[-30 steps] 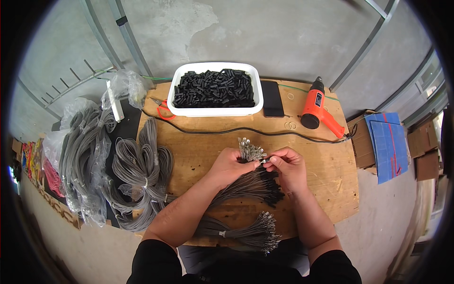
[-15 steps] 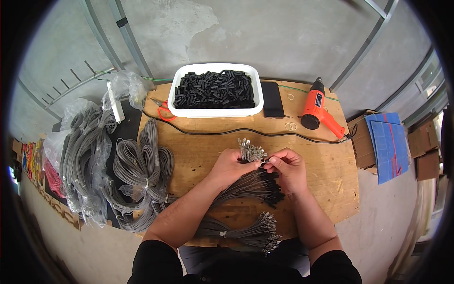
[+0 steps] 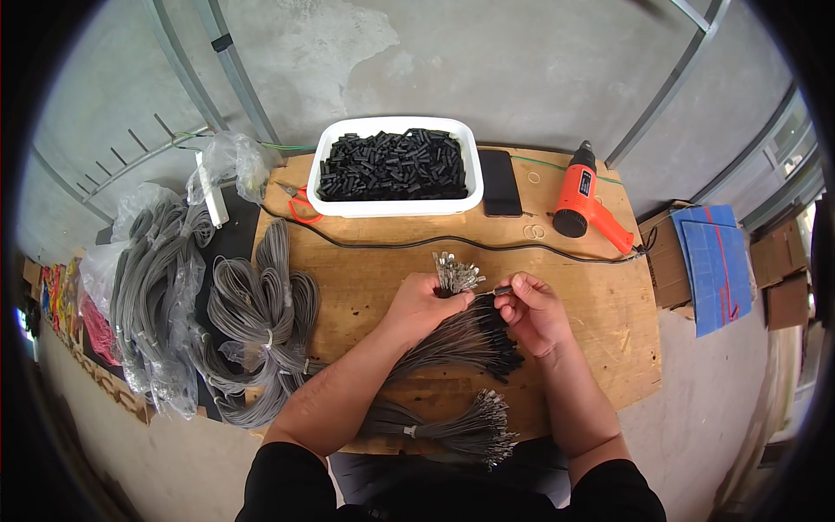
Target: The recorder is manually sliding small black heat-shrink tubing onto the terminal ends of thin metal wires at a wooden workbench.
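Note:
My left hand (image 3: 419,304) is closed round a bundle of thin wires, whose shiny metal ends (image 3: 457,273) stick up above the fist. Just right of it, my right hand (image 3: 532,311) pinches a short black sleeve (image 3: 503,291) between thumb and fingertips. A thin wire seems to run from the left thumb to that sleeve; whether it enters it is too small to tell. Under both hands lie grey wires (image 3: 439,346) with black sleeved ends (image 3: 497,350). Nearer to me is a tied bundle of grey wires (image 3: 457,428) with bare metal ends.
A white tub (image 3: 396,209) of black sleeves stands at the back, beside a dark phone (image 3: 502,184). An orange heat gun (image 3: 577,200) lies at the right, its black cord (image 3: 417,240) crossing the table. Orange-handled pliers (image 3: 301,207) and coiled grey cables (image 3: 252,304) are at left.
My right hand has moved slightly right, away from the left hand, and the black sleeve in its fingertips now shows. The left hand has shifted slightly left with its bundle.

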Demonstrator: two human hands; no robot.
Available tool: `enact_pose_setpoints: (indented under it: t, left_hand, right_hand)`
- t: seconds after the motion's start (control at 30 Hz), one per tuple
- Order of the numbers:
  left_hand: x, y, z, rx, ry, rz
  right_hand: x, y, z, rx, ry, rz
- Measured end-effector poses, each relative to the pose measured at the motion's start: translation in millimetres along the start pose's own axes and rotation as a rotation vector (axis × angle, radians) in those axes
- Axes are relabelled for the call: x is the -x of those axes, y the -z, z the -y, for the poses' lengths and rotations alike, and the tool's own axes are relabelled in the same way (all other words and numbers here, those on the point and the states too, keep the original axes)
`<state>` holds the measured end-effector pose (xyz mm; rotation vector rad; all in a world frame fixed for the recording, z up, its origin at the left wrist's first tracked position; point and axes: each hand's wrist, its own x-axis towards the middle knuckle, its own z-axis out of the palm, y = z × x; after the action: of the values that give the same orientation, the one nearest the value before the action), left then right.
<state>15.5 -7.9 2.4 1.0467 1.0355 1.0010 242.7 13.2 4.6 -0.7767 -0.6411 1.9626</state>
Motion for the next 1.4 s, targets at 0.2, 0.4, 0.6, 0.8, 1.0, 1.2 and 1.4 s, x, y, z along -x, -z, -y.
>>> enact_pose_setpoints:
  t: [0.2, 0.4, 0.6, 0.8, 1.0, 1.2, 1.4]
  left_hand:
    - [0, 0, 0, -0.033, 0.031, -0.001]
    - [1, -1, -1, -0.014, 0.022, -0.001]
    - [1, -1, -3, 0.006, 0.013, 0.008]
    - [0, 0, 2, 0.001, 0.004, 0.015]
    - [-1, 1, 3, -0.009, 0.004, 0.027]
    - [0, 0, -1, 0.016, 0.037, 0.066]
    - [1, -2, -4, -0.066, -0.077, 0.056]
  right_hand:
    - [0, -4, -6, 0.037, 0.008, -0.006]
    - [0, -4, -3, 0.043, -0.006, -0.011]
    - [1, -5, -3, 0.093, 0.004, -0.019]
    - [2, -7, -4, 0.151, -0.003, -0.016]
    - [2, -9, -2, 0.141, -0.004, -0.018]
    - [4, -9, 2, 0.224, 0.060, -0.082]
    - [-3, 6, 7, 0.265, 0.358, -0.168]
